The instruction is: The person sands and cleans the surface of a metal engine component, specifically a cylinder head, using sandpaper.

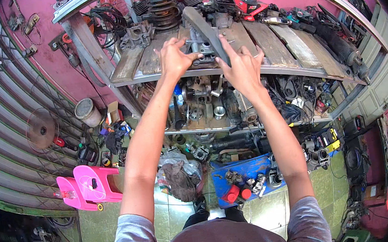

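Note:
At the front edge of the upper wooden shelf sits a grey metal engine casting [205,52], with openings in its upper side. My left hand [176,58] is closed on its left side, the thumb stretched along the front and the fingers curled near a thin bar; the fingertips are partly hidden. A long, dark grey, flat strip [205,30] slants across the casting, its far end raised to the left. My right hand [243,70] pinches the strip's near end between thumb and index finger. What the strip is made of is unclear.
Coil springs [163,12], a greasy engine part [136,35] and a red part [250,8] stand along the shelf's back. More parts fill the lower shelf [200,131]. A blue tray [220,185] of parts and a pink stool [97,184] stand on the tiled floor.

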Motion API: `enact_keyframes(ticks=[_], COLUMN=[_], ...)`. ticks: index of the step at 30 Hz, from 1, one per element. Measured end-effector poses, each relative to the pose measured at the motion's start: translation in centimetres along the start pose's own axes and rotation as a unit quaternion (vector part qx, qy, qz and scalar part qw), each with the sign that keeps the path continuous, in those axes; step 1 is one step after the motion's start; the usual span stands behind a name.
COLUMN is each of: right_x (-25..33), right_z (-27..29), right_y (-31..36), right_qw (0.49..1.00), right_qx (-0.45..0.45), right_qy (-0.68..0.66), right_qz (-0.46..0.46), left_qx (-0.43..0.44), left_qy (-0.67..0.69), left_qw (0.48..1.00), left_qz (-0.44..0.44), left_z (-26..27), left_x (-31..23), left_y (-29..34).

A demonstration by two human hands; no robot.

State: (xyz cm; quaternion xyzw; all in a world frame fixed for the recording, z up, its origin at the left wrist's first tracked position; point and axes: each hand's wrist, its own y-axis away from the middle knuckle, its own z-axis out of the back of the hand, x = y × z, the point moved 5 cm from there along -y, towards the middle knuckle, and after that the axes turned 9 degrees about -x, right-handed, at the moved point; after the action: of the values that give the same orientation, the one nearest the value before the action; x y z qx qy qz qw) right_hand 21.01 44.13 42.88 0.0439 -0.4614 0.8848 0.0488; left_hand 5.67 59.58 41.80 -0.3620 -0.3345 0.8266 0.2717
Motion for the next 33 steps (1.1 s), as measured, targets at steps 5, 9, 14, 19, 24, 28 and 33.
enact_keyframes(ticks=[5, 9, 14, 19, 24, 28, 33], right_x=[2.1, 3.2, 5.3, 5.8, 6.0, 6.6, 6.0], right_z=[0.1, 0.7, 2.0, 4.7, 3.6, 3.0, 6.6], right_y=[1.1, 0.6, 2.3, 5.5, 1.2, 3.5, 4.9], right_qw=[0.997, 0.997, 1.0, 0.999, 0.998, 1.0, 0.997], right_qx=[-0.071, -0.067, -0.009, 0.024, -0.056, -0.005, 0.04], right_qy=[0.003, 0.01, 0.006, -0.026, 0.004, 0.027, -0.04], right_qz=[0.043, 0.039, 0.002, -0.036, -0.007, 0.003, -0.05], left_qx=[-0.046, -0.048, -0.057, -0.056, -0.063, -0.053, -0.041], left_qy=[-0.001, 0.023, 0.01, 0.012, 0.024, 0.008, 0.006], left_qw=[0.999, 0.999, 0.998, 0.998, 0.997, 0.998, 0.998], left_qz=[-0.002, 0.004, -0.004, -0.027, -0.025, -0.041, -0.045], left_z=[0.3, 0.1, 0.6, 0.7, 0.3, 0.9, 1.1], left_x=[0.5, 0.4, 0.5, 0.0, -0.4, 0.4, -0.1], left_y=[1.1, 1.6, 1.4, 2.5, 2.9, 2.8, 3.2])
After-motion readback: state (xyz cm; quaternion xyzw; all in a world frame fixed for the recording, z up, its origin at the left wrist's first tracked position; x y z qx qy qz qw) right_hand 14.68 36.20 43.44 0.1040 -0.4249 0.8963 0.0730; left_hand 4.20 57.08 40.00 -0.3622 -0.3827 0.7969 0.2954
